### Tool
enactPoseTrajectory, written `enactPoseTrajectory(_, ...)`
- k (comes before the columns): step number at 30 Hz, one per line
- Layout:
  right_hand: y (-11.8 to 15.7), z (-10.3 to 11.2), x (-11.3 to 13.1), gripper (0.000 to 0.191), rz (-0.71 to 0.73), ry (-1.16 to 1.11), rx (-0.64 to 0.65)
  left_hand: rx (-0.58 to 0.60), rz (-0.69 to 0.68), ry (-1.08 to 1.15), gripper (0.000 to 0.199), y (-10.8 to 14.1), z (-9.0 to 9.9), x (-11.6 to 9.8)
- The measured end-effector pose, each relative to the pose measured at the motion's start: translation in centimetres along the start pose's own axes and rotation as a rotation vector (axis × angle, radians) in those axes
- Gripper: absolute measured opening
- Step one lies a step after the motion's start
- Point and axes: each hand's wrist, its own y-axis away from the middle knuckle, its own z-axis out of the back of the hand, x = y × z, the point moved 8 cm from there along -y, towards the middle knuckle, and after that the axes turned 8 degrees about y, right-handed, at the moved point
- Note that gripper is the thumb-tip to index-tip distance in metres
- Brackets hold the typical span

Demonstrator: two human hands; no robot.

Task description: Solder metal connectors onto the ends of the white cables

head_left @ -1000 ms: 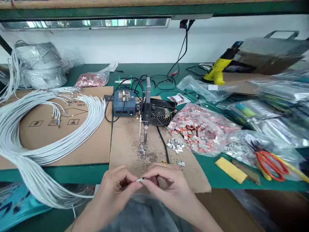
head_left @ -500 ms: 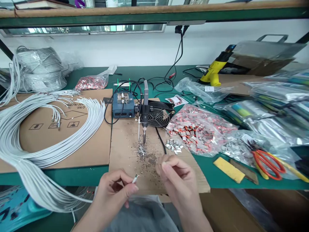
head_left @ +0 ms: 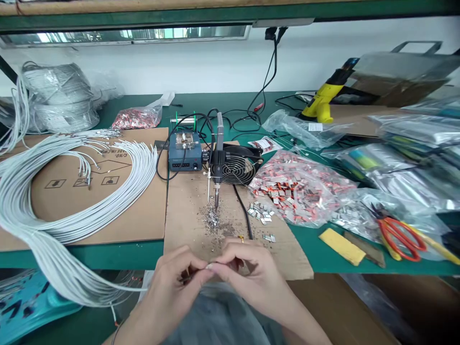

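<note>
My left hand (head_left: 179,282) is closed in a pinch on the end of a white cable (head_left: 138,289), which runs in from the large bundle on the left. My right hand (head_left: 247,273) is closed as well, its thumb and forefinger pinching the cable's tip against the left fingertips. The fingers mostly hide the tip. A small yellow bit shows at the right fingers; I cannot tell what it is. Beyond both hands, an upright soldering iron (head_left: 217,163) points down at a heap of solder scraps (head_left: 212,220) on the cardboard (head_left: 183,206).
White cables (head_left: 118,211) lie coiled at left. Behind stand a blue soldering station (head_left: 185,155), a solder spool (head_left: 184,121) and a fan (head_left: 237,168). To the right are small metal pieces (head_left: 261,213), a bag of parts (head_left: 298,191), orange-handled scissors (head_left: 398,239), a yellow sponge (head_left: 341,246) and a heat gun (head_left: 323,98).
My hands were apart, with coloured wires showing at the cable's tip in the left one. The right hand has come left and down, so the fingertips now meet at that tip. The view has shifted slightly.
</note>
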Motion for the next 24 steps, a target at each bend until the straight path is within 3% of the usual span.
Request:
enactPoseTrajectory(5,0.5,0.2,-0.1,0.022,0.02,-0.238,-0.304,-0.045,0.239,0.339,0.024,-0.1,-1.2,1.6)
enactPoseTrajectory(8,0.3,0.1,-0.5,0.024,0.008,-0.325,-0.323,-0.032,0.272,0.447,0.021,-0.1,-1.5,1.9)
enactPoseTrajectory(11,0.3,2.3,-2.0,0.028,-0.03,-0.422,-0.413,-0.07,0.275,0.484,0.019,-0.1,-0.7,2.2)
enactPoseTrajectory(13,0.5,4.2,-2.7,0.024,-0.04,-0.367,-0.481,-0.101,0.294,0.514,0.018,-0.1,-0.3,2.6)
enactPoseTrajectory(16,0.4,4.2,-2.7,0.007,-0.049,-0.168,-0.333,-0.078,0.328,0.525,0.02,-0.3,-0.4,2.8)
enactPoseTrajectory(19,0.7,2.8,-2.0,0.005,-0.041,-0.002,-0.18,-0.03,0.335,0.486,0.024,-0.6,-0.8,2.8)
enactPoseTrajectory(22,1.2,3.6,-1.9,0.009,-0.021,0.202,-0.168,-0.04,0.345,0.459,0.027,-0.4,-0.6,3.5)
enactPoseTrajectory(24,1.3,6.0,-2.6,0.013,-0.046,0.381,-0.229,-0.111,0.407,0.453,0.029,-0.1,-0.1,4.7)
